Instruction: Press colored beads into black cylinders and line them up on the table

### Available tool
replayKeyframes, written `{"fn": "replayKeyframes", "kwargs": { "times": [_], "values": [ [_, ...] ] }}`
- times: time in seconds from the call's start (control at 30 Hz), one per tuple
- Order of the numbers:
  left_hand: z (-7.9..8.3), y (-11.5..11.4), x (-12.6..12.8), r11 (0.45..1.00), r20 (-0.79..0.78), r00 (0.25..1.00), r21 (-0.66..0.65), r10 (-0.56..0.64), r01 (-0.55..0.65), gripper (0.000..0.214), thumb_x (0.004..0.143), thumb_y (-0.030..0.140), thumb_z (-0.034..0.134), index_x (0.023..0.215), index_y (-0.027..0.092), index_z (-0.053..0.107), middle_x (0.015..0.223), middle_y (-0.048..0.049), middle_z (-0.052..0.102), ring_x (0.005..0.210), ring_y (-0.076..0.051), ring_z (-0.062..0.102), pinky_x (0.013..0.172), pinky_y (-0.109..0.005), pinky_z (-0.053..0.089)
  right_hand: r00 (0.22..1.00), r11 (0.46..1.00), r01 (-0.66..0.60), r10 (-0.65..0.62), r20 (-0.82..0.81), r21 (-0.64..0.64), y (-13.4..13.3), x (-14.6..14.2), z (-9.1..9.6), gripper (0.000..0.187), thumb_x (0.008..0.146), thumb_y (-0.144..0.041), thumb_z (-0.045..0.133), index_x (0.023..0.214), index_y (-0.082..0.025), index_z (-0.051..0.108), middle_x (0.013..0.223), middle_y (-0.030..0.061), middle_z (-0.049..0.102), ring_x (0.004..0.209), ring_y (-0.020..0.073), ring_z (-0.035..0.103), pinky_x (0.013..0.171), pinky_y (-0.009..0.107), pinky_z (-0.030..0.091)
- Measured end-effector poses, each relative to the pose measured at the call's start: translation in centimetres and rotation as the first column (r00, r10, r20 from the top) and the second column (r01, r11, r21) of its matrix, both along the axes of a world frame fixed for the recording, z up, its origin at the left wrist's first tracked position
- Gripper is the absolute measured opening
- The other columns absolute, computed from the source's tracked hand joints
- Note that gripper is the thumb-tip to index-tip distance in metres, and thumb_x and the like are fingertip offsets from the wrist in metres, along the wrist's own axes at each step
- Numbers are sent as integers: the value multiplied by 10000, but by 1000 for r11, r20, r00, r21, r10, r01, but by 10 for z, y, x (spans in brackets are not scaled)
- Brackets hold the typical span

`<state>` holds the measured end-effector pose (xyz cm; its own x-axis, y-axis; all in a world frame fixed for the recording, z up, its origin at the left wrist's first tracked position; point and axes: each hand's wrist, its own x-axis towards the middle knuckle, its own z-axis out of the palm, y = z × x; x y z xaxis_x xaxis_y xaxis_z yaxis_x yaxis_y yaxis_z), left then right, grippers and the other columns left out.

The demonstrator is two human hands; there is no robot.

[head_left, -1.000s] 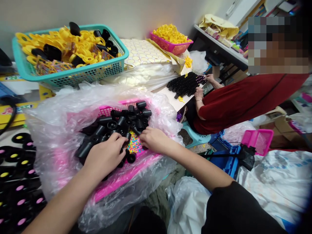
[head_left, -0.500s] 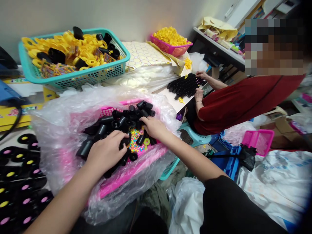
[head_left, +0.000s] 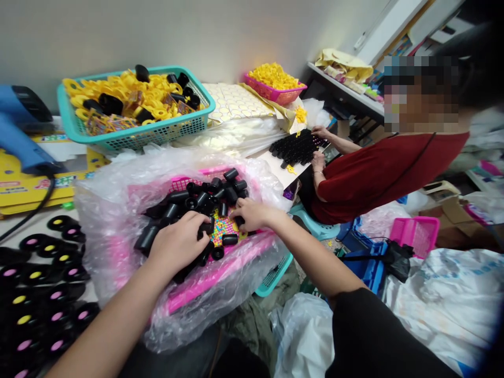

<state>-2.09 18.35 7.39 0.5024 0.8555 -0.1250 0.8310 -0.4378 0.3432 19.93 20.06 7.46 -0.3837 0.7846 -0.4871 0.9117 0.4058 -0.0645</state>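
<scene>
A pink basket [head_left: 197, 289] lined with a clear plastic bag [head_left: 106, 210] lies before me, heaped with short black plastic tubes [head_left: 201, 199]. Among them shows a patch of tiny multicoloured balls [head_left: 223, 227]. My left hand [head_left: 181, 239] reaches in from the left, its thumb and fingers closed round a black tube [head_left: 207, 226]. On the far side of the patch, my right hand [head_left: 254, 214] has curled fingers over another black piece [head_left: 239, 221], mostly covered by them. Loose tubes [head_left: 230, 240] lie between the two hands.
A teal basket [head_left: 134, 137] of yellow rings and black parts stands behind. Black pieces with pink and yellow discs [head_left: 47, 278] lie at left, near a blue heat gun [head_left: 23, 131]. At right, a person in red [head_left: 378, 163] handles rows of black tubes [head_left: 295, 147].
My right hand has moved down toward the near side of the basket, fingers now curled over a black piece. A tube between the hands has shifted. My left hand keeps its hold.
</scene>
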Motion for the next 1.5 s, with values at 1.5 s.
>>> {"fn": "replayKeyframes", "kwargs": {
  "times": [1.5],
  "values": [
    [-13, 12, -5, 987, 172, 972, -28, 161, -158, 325, 857, 404, 458, 1143, 300, 573, 1228, 13, 629, 1022, -258, 637, 766, -362, 476, 951, 957, -283, 289, -112, 67, -30, -40, -11, 246, 890, -292, 515, 920, -126, 693, 1066, 117, 643, 1020, 249, 544, 873, 372, 363]
  ]
}}
